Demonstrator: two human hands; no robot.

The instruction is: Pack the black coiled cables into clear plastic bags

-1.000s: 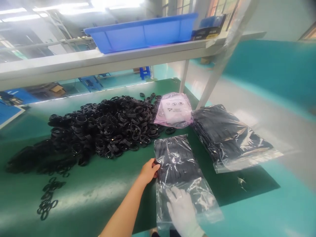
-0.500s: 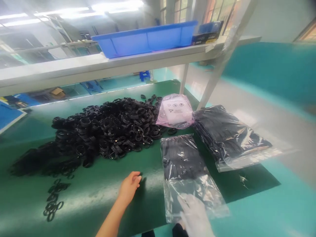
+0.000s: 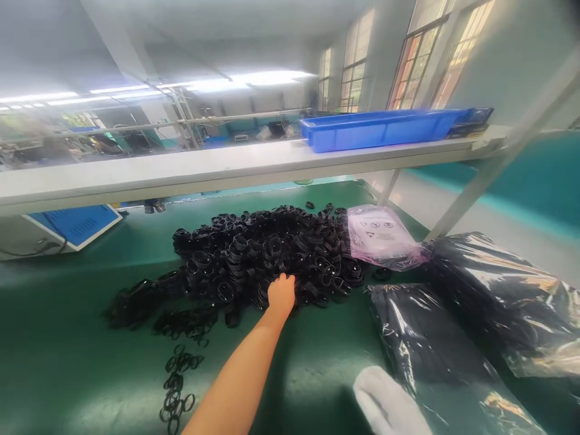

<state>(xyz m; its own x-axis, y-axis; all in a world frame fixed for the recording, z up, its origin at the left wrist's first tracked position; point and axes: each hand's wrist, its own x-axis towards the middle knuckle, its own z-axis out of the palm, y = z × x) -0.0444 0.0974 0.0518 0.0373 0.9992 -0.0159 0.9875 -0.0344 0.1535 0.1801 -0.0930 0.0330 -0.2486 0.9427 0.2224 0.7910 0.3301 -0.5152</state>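
Note:
My bare left hand (image 3: 281, 293) reaches to the front of a heap of coiled black loops (image 3: 244, 241), possibly cables. Its fingers are bent and bunched against the coils; whatever lies between them is hidden. At the lower right is my right hand (image 3: 385, 402) in a white glove, blurred, just left of a clear plastic bag (image 3: 435, 338) packed with black goods. How its fingers are set cannot be made out. Small thin black rings (image 3: 174, 399) lie loose at the near left of the heap.
A pink-tinted bag (image 3: 383, 232) with a white printed pouch sits right of the heap. Beside it lies another filled clear bag (image 3: 507, 290). A white shelf (image 3: 203, 172) crosses above the green table (image 3: 90, 350), bearing a blue bin (image 3: 385, 133). A slanted post (image 3: 489, 175) supports the right side.
My left hand has moved forward from the bare table to the heap. My gloved right hand has come off the clear bag to its left. The view has tilted up and turned left.

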